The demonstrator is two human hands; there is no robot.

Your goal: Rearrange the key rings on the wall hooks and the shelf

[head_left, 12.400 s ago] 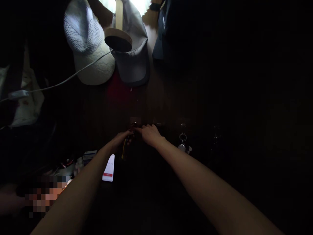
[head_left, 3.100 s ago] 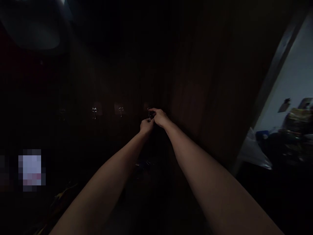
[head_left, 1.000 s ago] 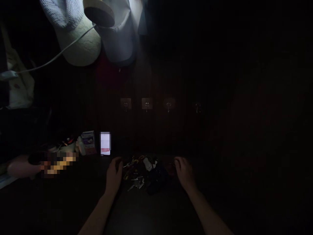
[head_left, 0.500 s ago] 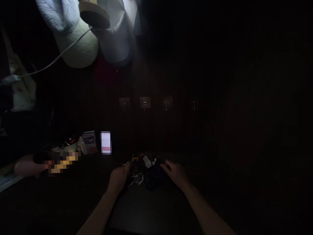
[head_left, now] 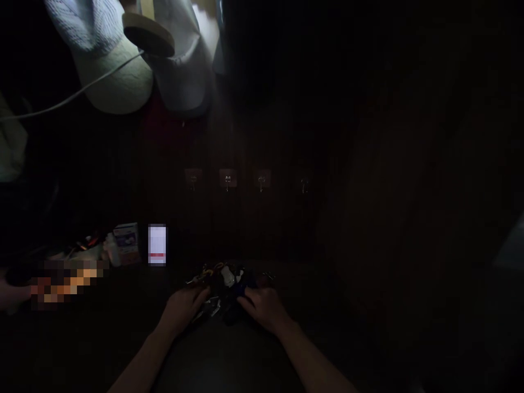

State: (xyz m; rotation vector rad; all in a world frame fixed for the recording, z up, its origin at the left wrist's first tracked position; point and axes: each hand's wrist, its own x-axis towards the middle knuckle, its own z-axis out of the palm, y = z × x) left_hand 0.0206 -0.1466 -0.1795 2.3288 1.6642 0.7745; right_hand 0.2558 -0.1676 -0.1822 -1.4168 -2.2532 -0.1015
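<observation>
Both hands, left hand [head_left: 182, 308] and right hand [head_left: 264, 307], grip unclear, on the key heap [head_left: 223, 284] near the dark counter edge.

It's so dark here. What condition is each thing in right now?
Pile of keys and key rings: heaped on the dark surface, between both hands.
Left hand: resting on the pile's edge.
Right hand: on the pile.
Four small wall hooks: bare.
Lit phone screen: on, upright.

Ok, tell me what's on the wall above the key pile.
Four small hooks sit in a row above the keys, all looking bare. Higher up hang two caps. Both hands cover the pile's near edge; anything beneath them is hidden.
</observation>
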